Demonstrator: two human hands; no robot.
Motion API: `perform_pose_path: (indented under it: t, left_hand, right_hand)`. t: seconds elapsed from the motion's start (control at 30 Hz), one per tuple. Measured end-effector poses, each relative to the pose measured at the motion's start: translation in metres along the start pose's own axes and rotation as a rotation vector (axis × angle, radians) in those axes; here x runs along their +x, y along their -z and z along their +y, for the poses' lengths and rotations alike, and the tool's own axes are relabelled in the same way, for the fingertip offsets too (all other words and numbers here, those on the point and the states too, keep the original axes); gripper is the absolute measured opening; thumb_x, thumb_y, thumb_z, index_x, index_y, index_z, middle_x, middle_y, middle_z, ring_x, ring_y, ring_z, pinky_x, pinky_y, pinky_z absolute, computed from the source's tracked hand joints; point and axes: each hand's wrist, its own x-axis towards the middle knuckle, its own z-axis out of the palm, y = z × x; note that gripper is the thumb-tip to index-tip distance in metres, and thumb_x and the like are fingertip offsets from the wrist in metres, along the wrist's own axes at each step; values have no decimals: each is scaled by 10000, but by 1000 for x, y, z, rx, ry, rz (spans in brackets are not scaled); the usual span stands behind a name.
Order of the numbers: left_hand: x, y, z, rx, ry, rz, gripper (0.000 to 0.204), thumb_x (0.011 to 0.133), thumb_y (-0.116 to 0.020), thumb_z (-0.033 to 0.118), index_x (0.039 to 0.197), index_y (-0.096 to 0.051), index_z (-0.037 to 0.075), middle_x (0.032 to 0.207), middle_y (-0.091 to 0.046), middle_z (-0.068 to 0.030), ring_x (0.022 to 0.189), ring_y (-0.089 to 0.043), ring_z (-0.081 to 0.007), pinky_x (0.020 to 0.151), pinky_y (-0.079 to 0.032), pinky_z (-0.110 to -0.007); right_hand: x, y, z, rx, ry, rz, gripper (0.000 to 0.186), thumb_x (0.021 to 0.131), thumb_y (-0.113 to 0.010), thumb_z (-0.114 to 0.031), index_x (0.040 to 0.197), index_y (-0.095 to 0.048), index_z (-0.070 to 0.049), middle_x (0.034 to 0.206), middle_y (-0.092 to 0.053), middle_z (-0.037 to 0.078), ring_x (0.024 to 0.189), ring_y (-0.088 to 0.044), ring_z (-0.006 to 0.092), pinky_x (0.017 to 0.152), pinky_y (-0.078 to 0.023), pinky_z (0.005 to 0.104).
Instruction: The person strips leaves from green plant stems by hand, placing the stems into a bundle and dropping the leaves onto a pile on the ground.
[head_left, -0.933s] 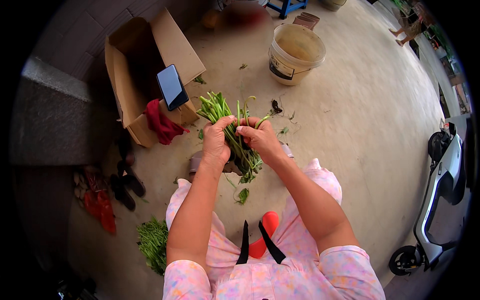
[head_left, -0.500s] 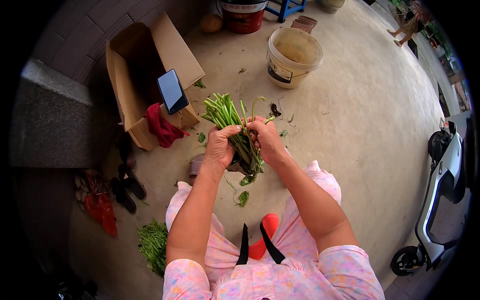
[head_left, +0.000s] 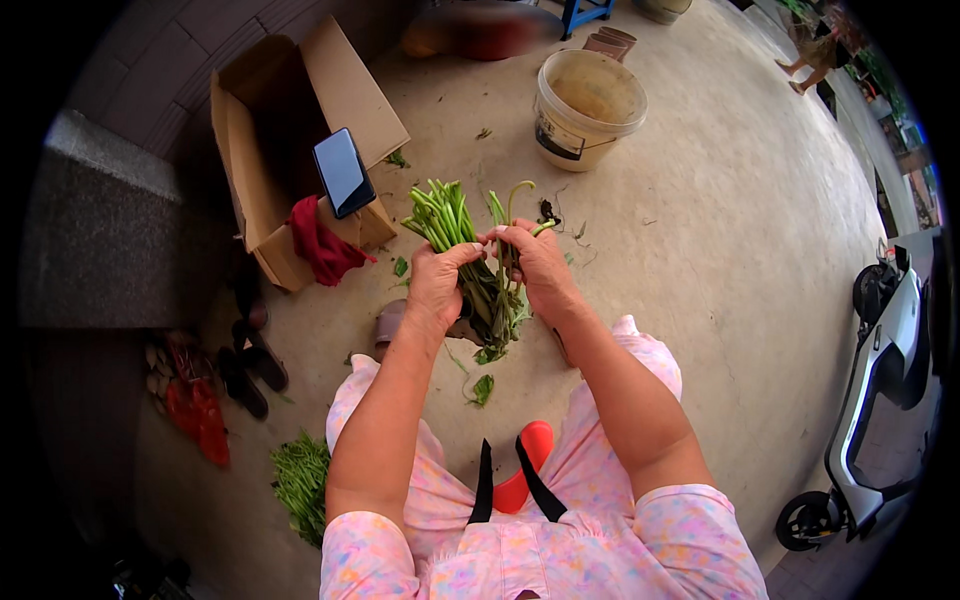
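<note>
A bunch of leafy green vegetable stems (head_left: 440, 217) is gripped in my left hand (head_left: 436, 285), cut ends pointing up and away from me. Dark, limp leaves hang below between my two hands. My right hand (head_left: 540, 265) pinches a few separate stems (head_left: 497, 208) just right of the bunch, one of them curling over at its top. The two thumbs almost meet at the stems. Loose leaves (head_left: 482, 390) lie on the concrete floor below my hands. Another pile of green stems (head_left: 302, 485) rests on the floor by my left leg.
An open cardboard box (head_left: 245, 150) stands at the far left, with a phone (head_left: 342, 172) and a dark red cloth (head_left: 320, 245) on its edge. Beyond my hands is a whitish bucket (head_left: 590, 110). Sandals (head_left: 255, 370) and a red mesh bag (head_left: 195, 405) lie left; a scooter (head_left: 870, 400) stands right.
A few stems in my right hand have come slightly apart from the bunch, leaving a gap at the top. My left hand keeps its grip. The view has shifted slightly.
</note>
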Motion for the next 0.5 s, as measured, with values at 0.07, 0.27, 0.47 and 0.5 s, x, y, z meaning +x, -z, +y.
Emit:
perform_pose_path:
  t: [0.07, 0.27, 0.47, 0.5]
  left_hand:
    - [1, 3, 1, 22, -2, 10, 165, 668, -568, -50, 827, -568, -7, 780, -591, -64, 694, -556, -162, 633, -455, -275]
    - [2, 15, 14, 30, -99, 66, 206, 666, -555, -50, 865, -546, 1, 787, -588, -82, 696, -550, -176, 650, -460, -305]
    - [2, 33, 31, -60, -94, 89, 253, 669, -542, -56, 918, -522, -19, 798, -585, -102, 689, -548, -205, 666, -460, -323]
    - [2, 35, 33, -75, -84, 105, 260, 659, -543, -58, 913, -518, -9, 787, -585, -101, 678, -546, -204, 654, -456, -323]
  right_hand:
    - [1, 4, -3, 33, -27, 56, 158, 795, -509, -175, 730, -554, -38, 622, -534, 0, 514, -458, 73, 450, -348, 193]
    - [11, 23, -9, 309, 8, 54, 130, 830, -456, -135, 767, -512, -36, 621, -540, 42, 535, -519, 147, 485, -410, 258]
    - [9, 38, -20, 352, 7, 47, 98, 847, -455, -157, 808, -443, -67, 569, -420, 0, 446, -397, 98, 446, -381, 270]
    - [10, 40, -20, 367, 14, 63, 103, 847, -457, -159, 805, -442, -67, 566, -414, -2, 443, -389, 97, 442, -375, 269]
